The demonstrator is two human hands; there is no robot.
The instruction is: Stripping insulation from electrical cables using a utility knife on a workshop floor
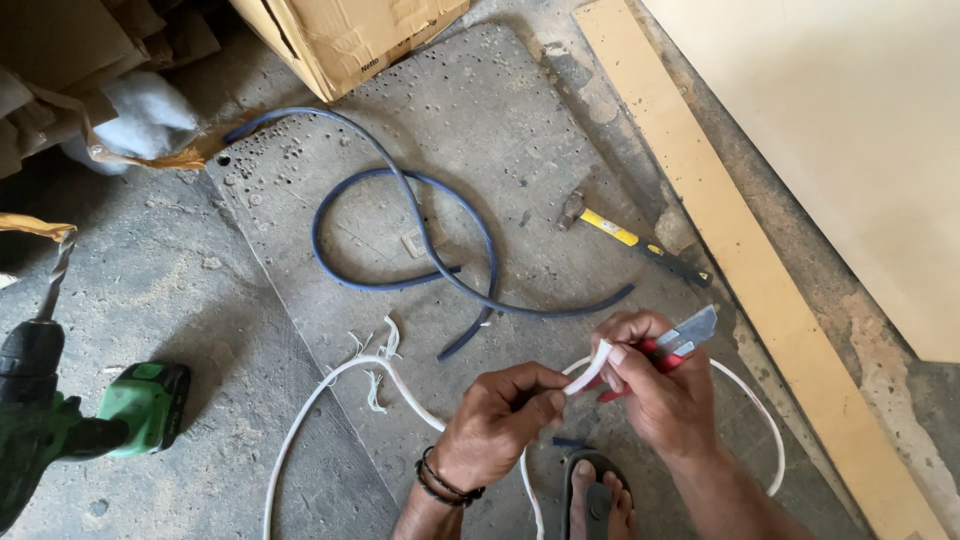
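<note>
Fingertips of the left hand (500, 415) pinch the flat white cable (590, 372) just below its cut end, thumb and forefinger closed on it. The right hand (655, 390) grips the same cable end from the other side, thumb pressed on top, while its remaining fingers are clenched around a red-handled knife (678, 342) whose grey blade points up and to the right. The cable end stands tilted between the two hands, low in the centre of the view; from there the cable loops out to the right and also runs left across the concrete floor (200, 290), where frayed white strips of sheath (378, 355) lie beside it. A black bracelet (445, 485) circles the left wrist. Below the hands a foot in a sandal (597, 500) shows (only toes and strap are visible). Farther out, a dark blue hose (405, 235) curls on the floor, a yellow-handled hammer (630, 240) lies near a wooden board (740, 250), a green drill (70, 410) rests at the left, and a cardboard box (350, 35) stands at the top.
</note>
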